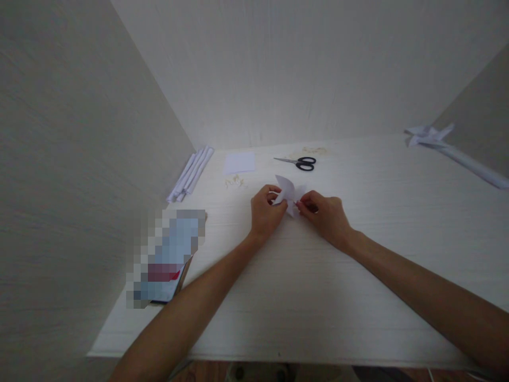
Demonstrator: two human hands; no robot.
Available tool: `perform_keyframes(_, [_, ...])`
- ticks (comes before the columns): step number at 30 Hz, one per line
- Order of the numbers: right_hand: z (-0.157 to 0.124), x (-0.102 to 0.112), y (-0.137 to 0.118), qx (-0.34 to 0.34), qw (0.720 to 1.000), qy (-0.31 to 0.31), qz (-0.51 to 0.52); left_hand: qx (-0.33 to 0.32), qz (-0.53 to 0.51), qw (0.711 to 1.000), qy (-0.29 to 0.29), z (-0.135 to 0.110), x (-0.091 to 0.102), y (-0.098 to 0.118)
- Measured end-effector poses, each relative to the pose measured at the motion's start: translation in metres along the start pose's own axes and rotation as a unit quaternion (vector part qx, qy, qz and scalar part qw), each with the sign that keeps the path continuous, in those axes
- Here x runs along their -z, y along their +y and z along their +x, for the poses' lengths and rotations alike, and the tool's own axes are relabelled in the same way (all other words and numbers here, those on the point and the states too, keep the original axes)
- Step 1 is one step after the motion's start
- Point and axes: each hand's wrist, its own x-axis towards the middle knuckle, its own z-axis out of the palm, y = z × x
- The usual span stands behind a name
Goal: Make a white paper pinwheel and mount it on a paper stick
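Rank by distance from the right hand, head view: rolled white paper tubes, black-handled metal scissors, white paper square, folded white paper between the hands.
1. Folded white paper: at the fingertips of the right hand.
2. Black-handled metal scissors: just beyond, slightly left.
3. White paper square: farther left, toward the back wall.
4. Rolled white paper tubes: far left, beside the left wall.

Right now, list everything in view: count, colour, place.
folded paper: 1, white, between both hands
scissors: 1, black handles, beyond hands
flat sheet: 1, white, left of scissors
bits: 2 clusters, cream, near sheet and scissors
paper rolls: several, white, far left
phone-like device: 1, pixelated bluish, left
paper pinwheel on tube: 1, white, far right
table: 1, white, beneath
walls: 3, greyish, left, back, right
floor: 1, brown, below
left hand: 1, bare, gripping paper
right hand: 1, bare, at paper
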Motion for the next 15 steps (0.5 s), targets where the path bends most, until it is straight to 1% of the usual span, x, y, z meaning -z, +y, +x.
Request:
perform_keyframes(4, [0.0011,0.0011,-0.0003,0.032,0.999,-0.014,-0.018,-0.006,0.003,1.0,-0.002,0.0,0.0002,-0.002])
perform_keyframes(7, [0.0011,0.0021,0.0,0.051,0.998,-0.023,-0.013,-0.01,0.004,1.0,-0.001,0.0001,-0.0001,-0.0034])
perform_keyframes(15, [0.0002,0.0021,-0.0003,0.062,0.998,-0.018,-0.007,-0.014,0.004,1.0,0.0,-0.0007,0.0001,-0.0015])
